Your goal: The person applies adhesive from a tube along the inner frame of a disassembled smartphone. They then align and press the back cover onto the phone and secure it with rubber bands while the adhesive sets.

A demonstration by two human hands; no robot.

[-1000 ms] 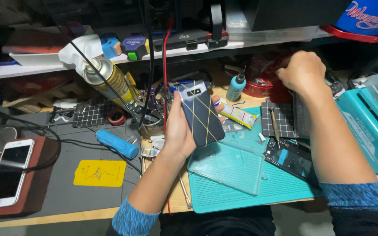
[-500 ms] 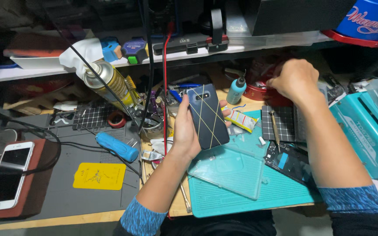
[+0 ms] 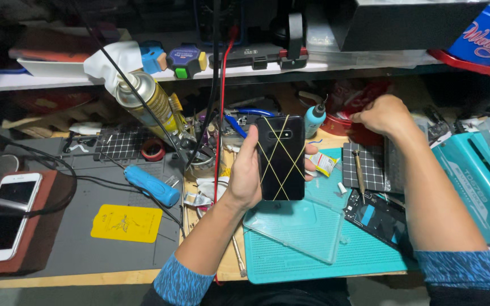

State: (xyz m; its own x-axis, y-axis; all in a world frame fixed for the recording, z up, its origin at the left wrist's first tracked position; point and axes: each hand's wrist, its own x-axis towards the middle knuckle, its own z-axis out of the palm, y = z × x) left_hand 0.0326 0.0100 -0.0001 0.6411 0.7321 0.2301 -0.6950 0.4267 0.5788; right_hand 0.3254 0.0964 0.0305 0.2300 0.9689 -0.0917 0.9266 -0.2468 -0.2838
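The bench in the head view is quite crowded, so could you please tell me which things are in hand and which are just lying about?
In hand:
- black phone, gripped upright by the left hand
- right hand, reaching into the clutter at the back; what it touches is hidden

Lying about:
- white phone
- spray can
- blue screwdriver
- yellow card
- clear case

Both forearms were bare from wrist to near the elbow. The left hand [image 3: 245, 175] and right hand [image 3: 384, 113] wore no gloves, rings or watch. Pushed-up sleeves [image 3: 180, 280] showed a mottled blue-and-black knit pattern, bunched at each elbow, over darker fabric below.
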